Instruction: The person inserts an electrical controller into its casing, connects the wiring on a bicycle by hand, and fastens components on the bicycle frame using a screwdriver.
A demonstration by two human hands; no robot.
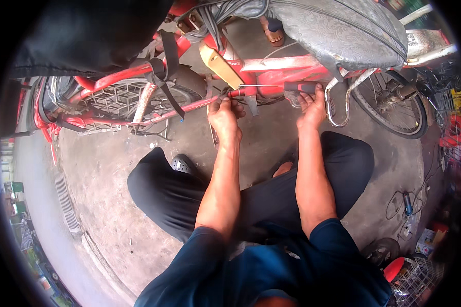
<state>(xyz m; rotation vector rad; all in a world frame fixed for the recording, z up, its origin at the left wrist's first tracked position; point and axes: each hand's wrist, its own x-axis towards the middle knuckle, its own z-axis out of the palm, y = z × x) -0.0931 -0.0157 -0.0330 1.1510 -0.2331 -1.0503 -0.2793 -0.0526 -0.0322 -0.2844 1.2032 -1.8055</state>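
A red bicycle stands across the top of the view, right in front of me. My right hand is closed around the end of a screwdriver with a dark handle. Its thin shaft runs left, level, along the red frame. My left hand is closed near the far end of the shaft, close against the frame. What its fingertips pinch is hidden. Just above that hand a tan-yellow flat piece slants across the frame. A bent metal loop hangs right of my right hand.
A grey patterned saddle is above right, over a wheel. Bundled cables and black straps hang on the frame. Another person's foot shows behind. A blue-handled tool with cord and a wire basket lie at right.
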